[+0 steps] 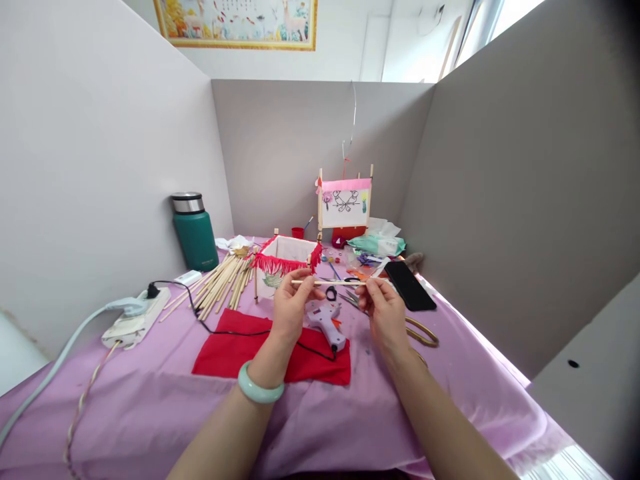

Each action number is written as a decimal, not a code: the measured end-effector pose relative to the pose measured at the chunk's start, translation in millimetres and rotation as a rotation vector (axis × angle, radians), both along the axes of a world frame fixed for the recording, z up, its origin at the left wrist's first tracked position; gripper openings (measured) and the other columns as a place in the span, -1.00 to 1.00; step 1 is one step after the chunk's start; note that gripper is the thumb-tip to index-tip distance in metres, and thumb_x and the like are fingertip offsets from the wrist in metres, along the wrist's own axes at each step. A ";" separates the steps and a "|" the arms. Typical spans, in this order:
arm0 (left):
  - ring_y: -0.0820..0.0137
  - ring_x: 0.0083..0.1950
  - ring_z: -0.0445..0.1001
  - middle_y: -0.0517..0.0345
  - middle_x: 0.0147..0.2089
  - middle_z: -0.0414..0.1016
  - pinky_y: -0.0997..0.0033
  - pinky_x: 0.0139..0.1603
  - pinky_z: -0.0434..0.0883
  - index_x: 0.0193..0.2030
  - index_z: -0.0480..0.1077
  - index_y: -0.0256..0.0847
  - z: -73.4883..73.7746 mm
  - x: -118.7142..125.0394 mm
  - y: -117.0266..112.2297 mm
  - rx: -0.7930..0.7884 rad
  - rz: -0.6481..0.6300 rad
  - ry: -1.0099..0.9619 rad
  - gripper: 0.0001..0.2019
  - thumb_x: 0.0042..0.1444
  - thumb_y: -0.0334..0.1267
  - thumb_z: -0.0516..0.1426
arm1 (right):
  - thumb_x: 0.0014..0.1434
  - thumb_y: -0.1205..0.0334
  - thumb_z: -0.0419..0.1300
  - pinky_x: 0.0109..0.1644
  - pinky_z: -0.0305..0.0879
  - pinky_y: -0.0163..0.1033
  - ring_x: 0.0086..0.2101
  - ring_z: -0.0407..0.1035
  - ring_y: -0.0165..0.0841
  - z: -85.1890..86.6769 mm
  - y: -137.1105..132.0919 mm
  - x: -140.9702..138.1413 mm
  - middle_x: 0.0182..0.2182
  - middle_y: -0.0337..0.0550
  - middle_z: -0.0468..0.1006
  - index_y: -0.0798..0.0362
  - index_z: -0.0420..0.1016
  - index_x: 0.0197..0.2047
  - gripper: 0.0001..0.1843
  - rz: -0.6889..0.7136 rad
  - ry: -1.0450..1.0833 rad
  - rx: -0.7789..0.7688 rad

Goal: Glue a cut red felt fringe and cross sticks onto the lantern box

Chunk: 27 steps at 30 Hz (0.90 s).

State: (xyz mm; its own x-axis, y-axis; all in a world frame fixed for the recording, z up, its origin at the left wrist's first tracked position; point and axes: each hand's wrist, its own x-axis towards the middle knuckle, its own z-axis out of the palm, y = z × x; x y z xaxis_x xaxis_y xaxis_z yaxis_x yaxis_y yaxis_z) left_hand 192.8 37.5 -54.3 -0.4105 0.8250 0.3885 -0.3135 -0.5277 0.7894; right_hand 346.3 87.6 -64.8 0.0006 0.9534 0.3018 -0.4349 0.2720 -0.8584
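A thin wooden stick (334,283) is stretched level between my two hands above the table. My left hand (293,301) pinches its left end, and my right hand (384,308) grips the right end. Just below lies a lavender hot glue gun (327,324) on a red cloth (225,360). Behind my left hand stands a white lantern (273,280) with red fringe round its top edge, partly covered by my fingers. Scissors with gold handles (423,333) lie beside my right hand, their blades partly hidden.
Many loose sticks (225,283) spread at left, near a green bottle (195,233) and a power strip (137,323). The glue gun's black cord crosses the red cloth. A phone (410,287) lies right, and a hanging lantern (345,205) stands behind. Grey panels enclose three sides.
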 end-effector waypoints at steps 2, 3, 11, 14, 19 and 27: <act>0.48 -0.48 0.48 0.22 -0.44 0.46 0.45 -0.36 0.47 -0.23 0.40 -0.27 2.7 -0.1 -1.6 0.009 -0.068 -0.096 -0.67 -0.10 -0.15 0.31 | 0.01 -0.01 0.28 -0.56 0.15 -0.44 -0.62 0.22 -0.57 -1.0 -2.4 -0.8 -0.52 -0.25 0.48 0.12 0.40 -0.38 -0.66 0.032 -0.031 0.045; 0.48 -0.47 0.48 0.20 -0.43 0.48 0.46 -0.35 0.47 -0.26 0.42 -0.29 3.2 0.0 -2.1 0.007 -0.086 -0.110 -0.67 -0.12 -0.14 0.32 | 0.03 0.00 0.27 -0.55 0.16 -0.43 -0.61 0.22 -0.57 -1.3 -4.0 -1.0 -0.52 -0.25 0.48 0.11 0.40 -0.37 -0.67 0.046 -0.056 0.070; 0.38 -0.44 0.53 0.10 -0.50 0.52 0.35 -0.27 0.51 -0.26 0.49 -0.35 -2.1 5.1 -3.9 -0.081 -0.138 0.066 -0.65 -0.06 -0.06 0.28 | 0.21 0.08 0.12 -0.33 0.30 -0.32 -0.44 0.37 -0.43 -2.6 -23.3 -4.3 -0.42 -0.19 0.52 0.06 0.48 -0.26 -0.77 -0.063 -0.637 0.478; 0.39 -0.44 0.52 0.10 -0.49 0.52 0.35 -0.27 0.51 -0.23 0.48 -0.35 -0.6 6.2 -5.0 -0.099 -0.170 0.091 -0.63 -0.06 -0.06 0.28 | 0.24 0.16 0.09 -0.22 0.29 -0.30 -0.34 0.39 -0.40 -4.3 -24.7 -4.6 -0.35 -0.17 0.53 0.03 0.52 -0.23 -0.80 -0.206 -0.735 0.644; 0.44 -0.48 0.50 0.17 -0.46 0.50 0.44 -0.36 0.48 -0.22 0.43 -0.31 0.2 5.7 -3.7 -0.098 -0.145 0.067 -0.64 -0.05 -0.07 0.28 | 0.25 0.21 0.09 -0.16 0.30 -0.27 -0.29 0.38 -0.38 -7.5 -21.5 -4.5 -0.32 -0.13 0.52 0.04 0.52 -0.20 -0.81 -0.303 -0.744 0.707; 0.45 -0.51 0.47 0.19 -0.50 0.46 0.47 -0.42 0.45 -0.27 0.43 -0.31 1.8 4.4 -6.7 -0.036 -0.084 0.191 -0.72 0.01 -0.10 0.23 | 0.25 0.14 0.08 -0.20 0.28 -0.27 -0.30 0.36 -0.36 13.2 -25.8 0.9 -0.37 -0.12 0.49 0.02 0.59 -0.24 -0.73 -0.180 -0.955 0.695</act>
